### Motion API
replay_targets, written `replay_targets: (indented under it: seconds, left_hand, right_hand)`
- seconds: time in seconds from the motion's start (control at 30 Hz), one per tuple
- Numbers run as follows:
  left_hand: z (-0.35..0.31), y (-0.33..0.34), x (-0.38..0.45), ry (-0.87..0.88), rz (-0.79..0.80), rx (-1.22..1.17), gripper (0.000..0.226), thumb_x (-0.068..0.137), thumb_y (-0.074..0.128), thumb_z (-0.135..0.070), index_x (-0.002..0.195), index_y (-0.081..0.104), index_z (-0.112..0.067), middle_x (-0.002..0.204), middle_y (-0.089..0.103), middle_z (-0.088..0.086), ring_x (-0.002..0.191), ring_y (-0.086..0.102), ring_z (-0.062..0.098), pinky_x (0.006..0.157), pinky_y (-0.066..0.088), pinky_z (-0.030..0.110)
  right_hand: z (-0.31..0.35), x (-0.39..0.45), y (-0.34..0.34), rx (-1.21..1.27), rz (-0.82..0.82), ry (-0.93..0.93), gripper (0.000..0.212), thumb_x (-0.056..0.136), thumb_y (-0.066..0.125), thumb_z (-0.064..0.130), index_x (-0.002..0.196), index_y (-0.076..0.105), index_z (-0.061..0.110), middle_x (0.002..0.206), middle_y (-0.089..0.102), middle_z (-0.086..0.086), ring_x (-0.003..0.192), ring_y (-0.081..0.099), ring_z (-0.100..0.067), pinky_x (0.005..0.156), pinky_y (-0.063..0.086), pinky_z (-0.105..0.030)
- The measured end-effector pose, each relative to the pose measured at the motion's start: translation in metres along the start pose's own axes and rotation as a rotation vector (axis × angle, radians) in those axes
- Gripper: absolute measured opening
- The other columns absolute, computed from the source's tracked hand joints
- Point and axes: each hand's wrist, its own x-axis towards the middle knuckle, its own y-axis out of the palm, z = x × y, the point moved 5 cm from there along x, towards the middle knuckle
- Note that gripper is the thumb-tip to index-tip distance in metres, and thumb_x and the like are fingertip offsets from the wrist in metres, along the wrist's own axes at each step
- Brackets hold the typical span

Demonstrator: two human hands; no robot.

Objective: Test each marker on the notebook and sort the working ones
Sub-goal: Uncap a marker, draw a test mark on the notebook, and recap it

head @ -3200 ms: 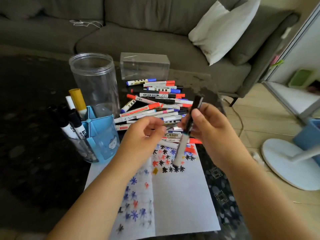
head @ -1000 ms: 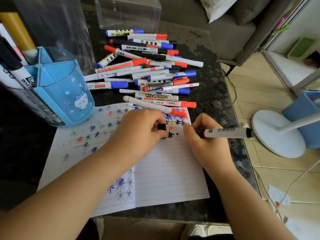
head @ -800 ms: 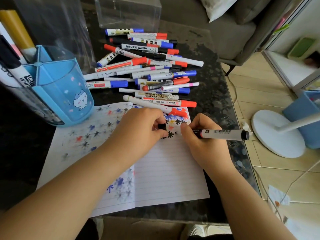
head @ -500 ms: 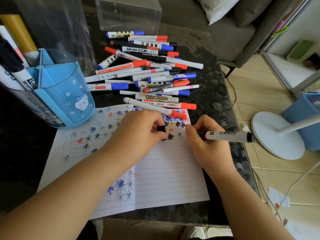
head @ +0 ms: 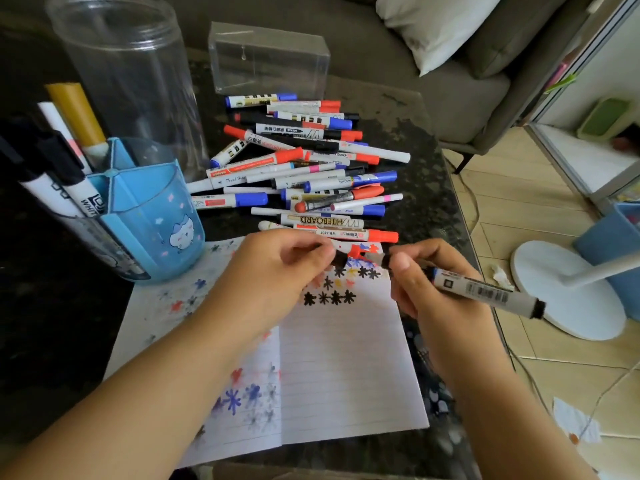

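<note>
An open lined notebook (head: 346, 368) lies on the dark table, covered with small star marks in black, blue and red. My right hand (head: 429, 289) grips a white marker (head: 485, 292) with a black end, its tip lifted off the page and pointing left. My left hand (head: 277, 271) pinches a black cap (head: 338, 258) just left of that tip, a small gap between them. Behind the notebook lies a pile of several markers (head: 304, 168). A blue pen holder (head: 149, 216) at the left holds several markers.
A tall clear jar (head: 131, 74) stands behind the holder, and a clear plastic box (head: 268, 60) sits at the back of the table. A grey sofa with a white cushion (head: 436, 26) lies beyond. A white fan base (head: 568, 289) stands on the floor at the right.
My right hand has lifted the marker's tip off the page, where it was drawing black stars. My left hand has raised the cap towards the tip.
</note>
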Motion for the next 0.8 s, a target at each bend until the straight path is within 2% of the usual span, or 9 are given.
replay_targets:
  seconds: [0.1, 0.2, 0.27, 0.4, 0.57, 0.63, 0.73, 0.8]
  left_hand:
    - [0.001, 0.004, -0.005, -0.135, 0.034, -0.305, 0.028, 0.065, 0.065, -0.034, 0.087, 0.070, -0.017, 0.077, 0.074, 0.000, 0.071, 0.068, 0.010, 0.078, 0.052, 0.032]
    - [-0.001, 0.009, -0.009, -0.147, 0.070, -0.358, 0.034, 0.061, 0.063, -0.033, 0.088, 0.069, -0.012, 0.074, 0.073, 0.002, 0.068, 0.067, 0.009, 0.071, 0.050, 0.025]
    - [-0.001, 0.010, -0.010, -0.131, 0.100, -0.359, 0.035, 0.061, 0.064, -0.033, 0.089, 0.069, -0.012, 0.075, 0.073, 0.002, 0.069, 0.067, 0.009, 0.070, 0.051, 0.023]
    - [-0.006, 0.013, -0.013, -0.061, 0.210, -0.228, 0.034, 0.064, 0.062, -0.035, 0.089, 0.070, -0.014, 0.075, 0.073, 0.002, 0.070, 0.067, 0.011, 0.069, 0.052, 0.025]
    - [-0.011, 0.015, -0.021, 0.014, 0.519, 0.032, 0.026, 0.075, 0.056, -0.038, 0.093, 0.068, -0.022, 0.070, 0.068, -0.006, 0.069, 0.063, 0.011, 0.070, 0.051, 0.026]
    - [-0.012, 0.017, -0.025, 0.064, 0.533, 0.142, 0.025, 0.077, 0.051, -0.043, 0.090, 0.066, -0.028, 0.067, 0.064, -0.010, 0.064, 0.060, 0.008, 0.066, 0.050, 0.025]
    - [-0.018, 0.020, -0.032, 0.140, 0.468, 0.185, 0.024, 0.080, 0.045, -0.046, 0.082, 0.062, -0.029, 0.066, 0.061, -0.010, 0.055, 0.054, 0.003, 0.056, 0.046, 0.020]
    - [-0.021, 0.020, -0.035, 0.199, 0.432, 0.209, 0.032, 0.088, 0.044, -0.050, 0.080, 0.062, -0.025, 0.065, 0.060, -0.001, 0.053, 0.051, 0.015, 0.053, 0.044, 0.029]
  right_hand:
    - [0.009, -0.003, -0.001, 0.125, -0.024, 0.001, 0.028, 0.085, 0.053, 0.031, 0.067, 0.056, 0.009, 0.049, 0.051, 0.002, 0.045, 0.040, -0.008, 0.044, 0.033, -0.015]
    - [0.013, -0.002, 0.003, 0.197, -0.023, -0.018, 0.024, 0.083, 0.050, 0.018, 0.058, 0.052, 0.019, 0.047, 0.046, -0.001, 0.043, 0.039, -0.010, 0.043, 0.032, -0.018]
    - [0.013, -0.001, 0.005, 0.194, -0.002, -0.012, 0.026, 0.081, 0.050, 0.017, 0.056, 0.050, 0.024, 0.047, 0.045, 0.000, 0.043, 0.039, -0.011, 0.044, 0.032, -0.020]
    - [0.014, -0.001, 0.010, 0.151, 0.073, -0.002, 0.026, 0.080, 0.051, 0.016, 0.056, 0.048, 0.025, 0.044, 0.045, 0.002, 0.040, 0.039, -0.011, 0.042, 0.031, -0.018]
    - [0.014, 0.001, 0.009, 0.147, 0.144, 0.033, 0.029, 0.079, 0.054, 0.017, 0.053, 0.043, 0.022, 0.040, 0.038, 0.002, 0.035, 0.032, -0.009, 0.038, 0.025, -0.016]
    - [0.014, 0.002, 0.010, 0.165, 0.160, 0.045, 0.031, 0.079, 0.055, 0.015, 0.052, 0.039, 0.018, 0.041, 0.033, 0.003, 0.036, 0.027, -0.008, 0.038, 0.024, -0.015]
    - [0.013, 0.002, 0.014, 0.252, 0.156, 0.047, 0.033, 0.078, 0.053, 0.010, 0.051, 0.036, 0.017, 0.044, 0.031, 0.004, 0.039, 0.027, -0.008, 0.040, 0.025, -0.019]
    - [0.012, -0.001, 0.017, 0.310, 0.165, 0.039, 0.033, 0.080, 0.049, 0.006, 0.052, 0.035, 0.016, 0.044, 0.032, 0.003, 0.039, 0.027, -0.009, 0.042, 0.023, -0.024]
